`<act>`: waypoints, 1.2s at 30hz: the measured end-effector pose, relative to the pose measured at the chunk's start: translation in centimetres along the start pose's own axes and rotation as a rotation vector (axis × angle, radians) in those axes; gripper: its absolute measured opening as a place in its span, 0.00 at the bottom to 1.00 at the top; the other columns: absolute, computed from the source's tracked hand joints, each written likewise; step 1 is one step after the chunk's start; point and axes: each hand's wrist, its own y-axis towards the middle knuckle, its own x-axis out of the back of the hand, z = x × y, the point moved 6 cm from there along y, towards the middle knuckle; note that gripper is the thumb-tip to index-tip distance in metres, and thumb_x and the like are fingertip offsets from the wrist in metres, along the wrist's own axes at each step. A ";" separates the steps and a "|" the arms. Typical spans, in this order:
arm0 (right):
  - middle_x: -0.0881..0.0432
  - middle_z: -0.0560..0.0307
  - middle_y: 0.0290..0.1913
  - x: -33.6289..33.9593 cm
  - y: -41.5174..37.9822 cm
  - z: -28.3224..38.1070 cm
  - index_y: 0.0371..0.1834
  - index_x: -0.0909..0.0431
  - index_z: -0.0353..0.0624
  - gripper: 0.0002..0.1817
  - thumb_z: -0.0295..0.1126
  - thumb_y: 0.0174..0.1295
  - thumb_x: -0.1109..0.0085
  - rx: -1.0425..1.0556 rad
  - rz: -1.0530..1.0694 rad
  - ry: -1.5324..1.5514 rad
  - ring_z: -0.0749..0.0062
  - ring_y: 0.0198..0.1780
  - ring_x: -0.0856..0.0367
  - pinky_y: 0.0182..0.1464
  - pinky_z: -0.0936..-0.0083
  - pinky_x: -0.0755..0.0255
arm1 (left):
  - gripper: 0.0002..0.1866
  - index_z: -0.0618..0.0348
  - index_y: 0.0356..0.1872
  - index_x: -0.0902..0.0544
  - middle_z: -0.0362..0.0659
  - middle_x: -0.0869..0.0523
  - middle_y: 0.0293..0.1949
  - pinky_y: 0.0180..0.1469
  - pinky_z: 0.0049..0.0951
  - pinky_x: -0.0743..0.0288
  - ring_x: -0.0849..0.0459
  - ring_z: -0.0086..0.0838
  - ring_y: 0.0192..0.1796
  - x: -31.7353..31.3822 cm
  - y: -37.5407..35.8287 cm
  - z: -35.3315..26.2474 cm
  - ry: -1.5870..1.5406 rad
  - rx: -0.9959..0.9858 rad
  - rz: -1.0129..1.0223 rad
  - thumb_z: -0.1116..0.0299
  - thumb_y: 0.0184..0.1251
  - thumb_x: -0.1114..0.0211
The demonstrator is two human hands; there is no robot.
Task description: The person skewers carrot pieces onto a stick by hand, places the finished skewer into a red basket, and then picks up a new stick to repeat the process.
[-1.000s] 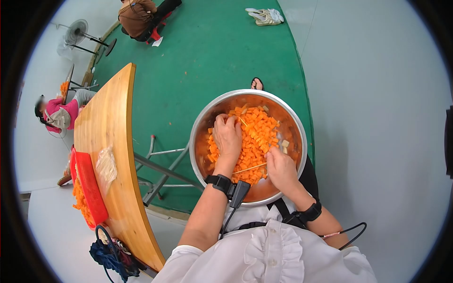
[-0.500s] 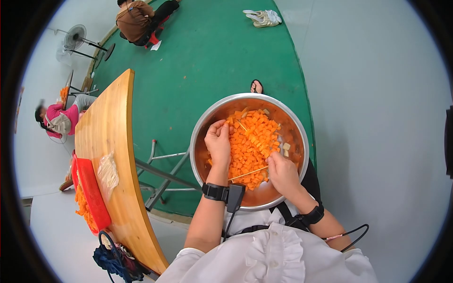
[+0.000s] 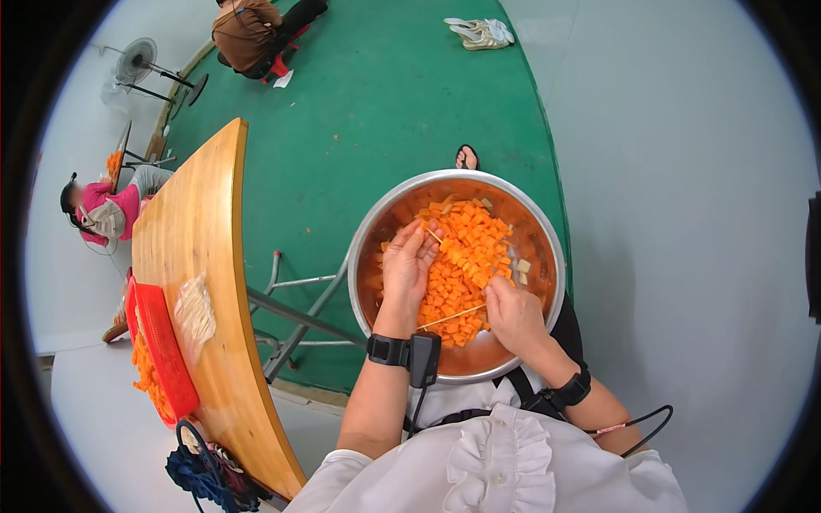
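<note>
On my lap stands a large metal bowl (image 3: 360, 297) holding a heap of diced carrot (image 3: 453, 295). My left hand (image 3: 407, 265) is over its left side, palm turned up, fingertips pinching a carrot cube (image 3: 425, 225) at the bare end of a thin wooden skewer (image 3: 434, 233). A row of carrot cubes (image 3: 463, 259) is threaded along that skewer, slanting down toward my right hand (image 3: 515, 314). The right fingers are closed at the skewer's lower end. A second bare skewer (image 3: 451, 317) runs from beneath those fingers leftward across the heap. Pale cubes (image 3: 522, 269) lie at the bowl's right.
Left of me is a wooden table (image 3: 192, 214) with a plastic bag (image 3: 195, 309) and a red basket (image 3: 165, 355) of carrot pieces. Metal legs (image 3: 299, 316) stand between table and bowl. Two people sit farther off, near a fan (image 3: 137, 61). Shoes (image 3: 481, 34) lie on the green floor.
My left hand has turned palm upward and its fingers have shifted at the skewer's end. The right hand keeps its hold; the view has shifted slightly.
</note>
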 end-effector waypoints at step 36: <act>0.28 0.45 0.14 0.3 -0.5 -0.1 0.24 0.31 0.41 0.07 0.30 0.58 0.53 0.013 -0.047 0.004 0.49 0.19 0.25 0.23 0.57 0.33 | 0.06 0.64 0.36 0.21 0.46 0.17 0.32 0.33 0.17 0.26 0.19 0.22 0.31 0.1 -0.3 -0.1 0.287 -0.258 -0.018 0.78 0.60 0.45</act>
